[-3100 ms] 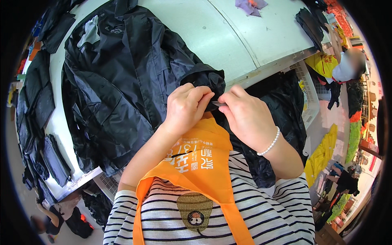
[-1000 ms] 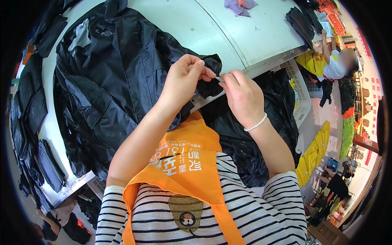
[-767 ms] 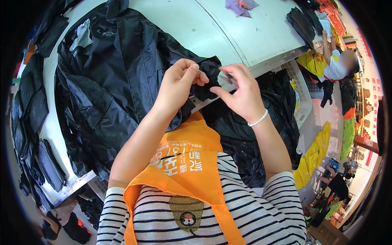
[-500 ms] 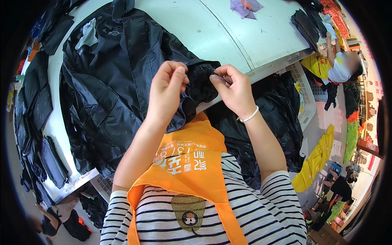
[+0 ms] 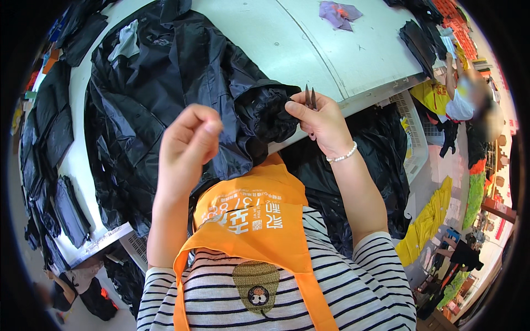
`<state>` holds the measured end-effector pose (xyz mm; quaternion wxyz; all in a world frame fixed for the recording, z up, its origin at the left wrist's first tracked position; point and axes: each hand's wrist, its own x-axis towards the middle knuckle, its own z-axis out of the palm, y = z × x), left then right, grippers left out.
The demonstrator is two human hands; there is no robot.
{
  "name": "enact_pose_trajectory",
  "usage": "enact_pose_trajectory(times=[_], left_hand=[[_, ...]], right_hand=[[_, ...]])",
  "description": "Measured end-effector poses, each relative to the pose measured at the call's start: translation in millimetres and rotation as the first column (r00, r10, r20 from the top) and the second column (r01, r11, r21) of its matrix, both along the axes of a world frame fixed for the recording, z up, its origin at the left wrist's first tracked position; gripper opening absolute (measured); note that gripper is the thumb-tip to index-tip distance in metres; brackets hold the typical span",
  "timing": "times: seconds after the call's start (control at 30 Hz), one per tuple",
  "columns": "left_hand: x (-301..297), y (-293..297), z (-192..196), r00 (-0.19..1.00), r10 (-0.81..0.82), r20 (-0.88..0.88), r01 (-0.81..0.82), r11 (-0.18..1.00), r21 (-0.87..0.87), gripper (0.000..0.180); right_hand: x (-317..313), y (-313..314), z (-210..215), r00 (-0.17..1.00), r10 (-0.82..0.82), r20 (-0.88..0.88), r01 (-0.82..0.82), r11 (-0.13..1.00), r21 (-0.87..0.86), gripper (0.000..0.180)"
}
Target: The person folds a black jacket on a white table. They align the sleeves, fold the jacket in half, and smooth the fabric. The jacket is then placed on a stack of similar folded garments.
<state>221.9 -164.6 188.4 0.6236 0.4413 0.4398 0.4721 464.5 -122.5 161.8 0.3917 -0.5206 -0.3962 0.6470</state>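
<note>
A black jacket [image 5: 160, 105] of thin shiny cloth lies spread over the table in front of me, its gathered sleeve end [image 5: 270, 116] hanging at the near edge. My right hand [image 5: 323, 124] is closed, thumb and forefinger pinching the rim of that sleeve end. Held in the same hand is a pair of dark thread snips [image 5: 310, 98], blades pointing away from me; the fingers cover most of their handles. My left hand [image 5: 190, 146] hovers above the jacket, slightly blurred, with thumb and fingertips pressed together; whether something thin is between them I cannot make out.
Folded black garments [image 5: 72, 212] are stacked along the table's left side. A purple cloth scrap [image 5: 338, 15] lies at the far side. More black cloth [image 5: 359, 165] hangs below the near edge beside a white plastic crate [image 5: 411, 135]. People work at right and lower left.
My left hand has drawn away from the sleeve end, left and towards me. My right hand has turned, so the snips' blades now show; it remains at the sleeve's rim.
</note>
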Motion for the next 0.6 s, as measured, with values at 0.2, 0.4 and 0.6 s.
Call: enact_pose_trajectory(times=[0.2,0.4,0.6], left_hand=[[37.0,-0.6,-12.3,0.702,0.343,-0.625,0.024,0.865,0.502,0.03],[42.4,19.7,-39.3,0.582,0.714,-0.39,0.099,0.414,0.905,0.026],[42.9,25.0,-38.1,0.638,0.592,-0.493,0.113,0.561,0.82,0.019]], right_hand=[[-22.1,-1.5,11.1,0.998,0.063,-0.009,-0.063,0.998,0.005,0.017],[-29.8,-1.7,9.9,0.992,0.061,-0.108,-0.065,0.997,-0.04,0.019],[-30.1,1.6,0.0,0.973,-0.023,-0.228,-0.004,0.993,-0.115,0.021]])
